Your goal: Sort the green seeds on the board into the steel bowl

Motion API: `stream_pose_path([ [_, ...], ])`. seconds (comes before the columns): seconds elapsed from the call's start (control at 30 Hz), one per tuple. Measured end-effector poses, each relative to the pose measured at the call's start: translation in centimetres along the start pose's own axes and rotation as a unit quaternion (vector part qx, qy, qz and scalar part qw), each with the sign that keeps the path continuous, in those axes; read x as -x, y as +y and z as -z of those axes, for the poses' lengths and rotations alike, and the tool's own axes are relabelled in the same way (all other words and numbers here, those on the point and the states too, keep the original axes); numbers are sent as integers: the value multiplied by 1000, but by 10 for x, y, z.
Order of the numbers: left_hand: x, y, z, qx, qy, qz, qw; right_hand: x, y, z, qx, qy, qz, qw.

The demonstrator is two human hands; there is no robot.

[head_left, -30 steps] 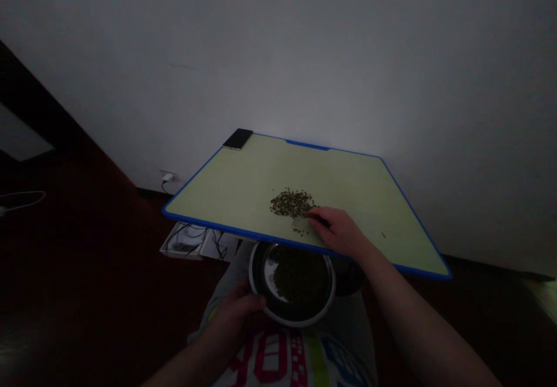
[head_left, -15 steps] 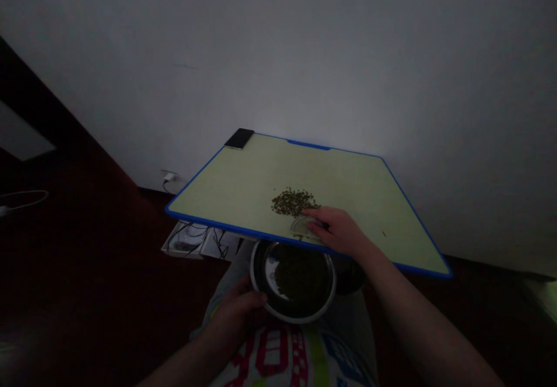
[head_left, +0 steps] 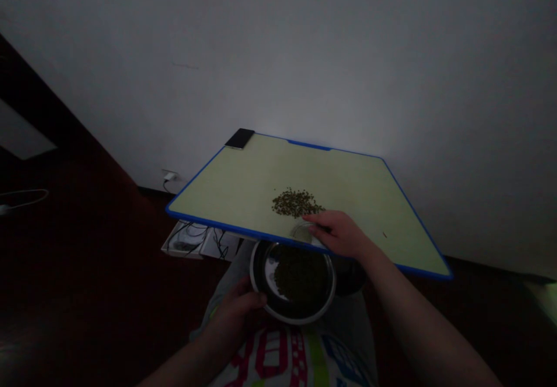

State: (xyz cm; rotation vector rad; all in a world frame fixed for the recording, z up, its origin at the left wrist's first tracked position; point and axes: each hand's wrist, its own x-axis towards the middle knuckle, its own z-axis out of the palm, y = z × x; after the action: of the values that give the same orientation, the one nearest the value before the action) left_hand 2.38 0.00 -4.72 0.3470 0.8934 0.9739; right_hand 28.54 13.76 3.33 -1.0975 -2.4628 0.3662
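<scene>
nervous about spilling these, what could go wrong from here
Seeds by the right hand could get knocked past the near edge of the blue-edged board and miss the steel bowl, landing on the dark floor, where they'd be hard to spot. Only the left hand seems to steady the bowl, so a bump might tip it.

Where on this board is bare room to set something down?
Bare: the pale green blue-edged board right of the dark seed pile, and left toward the black phone. Crowded: near edge, by the right hand and round steel bowl.
</scene>
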Motion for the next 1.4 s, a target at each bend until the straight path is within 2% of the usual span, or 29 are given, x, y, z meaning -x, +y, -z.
stream_pose_path([
  [0.17,1,1,-1,0,-6,1,1000,3,-2,0,-25,-13,21,999],
  [0.27,3,3,-2,2,-6,11,1000,7,-2,2,-49,6,18,999],
  [0.33,3,5,-4,14,-8,17,1000,10,-1,3,-71,46,-2,996],
  [0.4,4,6,-5,21,-11,16,1000,13,1,5,-75,117,-37,990],
  [0.5,5,7,-7,14,-12,10,1000,17,6,7,-69,242,-108,962],
  [0.6,4,6,-7,21,-5,7,1000,17,11,5,-98,300,-170,934],
  [0.73,0,2,-3,35,6,5,999,14,16,2,-103,289,-221,926],
  [0.93,0,1,0,33,3,9,999,13,28,0,1,347,-259,901],
  [1.4,0,1,0,38,-2,6,999,11,21,2,17,301,-265,916],
])
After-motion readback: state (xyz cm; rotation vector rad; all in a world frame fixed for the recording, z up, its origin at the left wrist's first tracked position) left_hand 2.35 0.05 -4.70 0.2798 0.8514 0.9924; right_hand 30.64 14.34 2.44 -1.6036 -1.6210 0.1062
